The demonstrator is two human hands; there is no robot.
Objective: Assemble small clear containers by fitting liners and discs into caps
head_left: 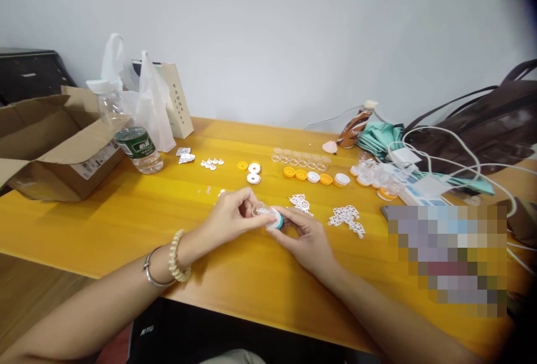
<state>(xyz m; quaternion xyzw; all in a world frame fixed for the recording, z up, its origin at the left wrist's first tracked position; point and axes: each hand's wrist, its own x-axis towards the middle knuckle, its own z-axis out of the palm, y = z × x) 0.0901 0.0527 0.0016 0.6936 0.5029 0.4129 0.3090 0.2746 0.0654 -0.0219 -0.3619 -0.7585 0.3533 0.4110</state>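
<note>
My left hand (226,216) is closed on a small transparent plastic cup (260,208), held on its side above the table. Thumb and fingers of my right hand (308,238) pinch a white and teal round cap (277,219) at the cup's right end. Whether cap and cup are joined I cannot tell. Just beyond my right fingers lies a cluster of white openwork plastic pieces (299,203), with a second cluster (347,219) to its right. Farther back are a row of transparent cups (300,158) and a row of orange and white round caps (313,176).
Left stand an open cardboard box (84,165), a water bottle (140,149) and a white plastic bag (151,109). Small white discs (212,163) lie mid-left. Right are a power strip (413,192), tangled white cables (457,143), a drink bottle (356,126) and a dark bag (482,123).
</note>
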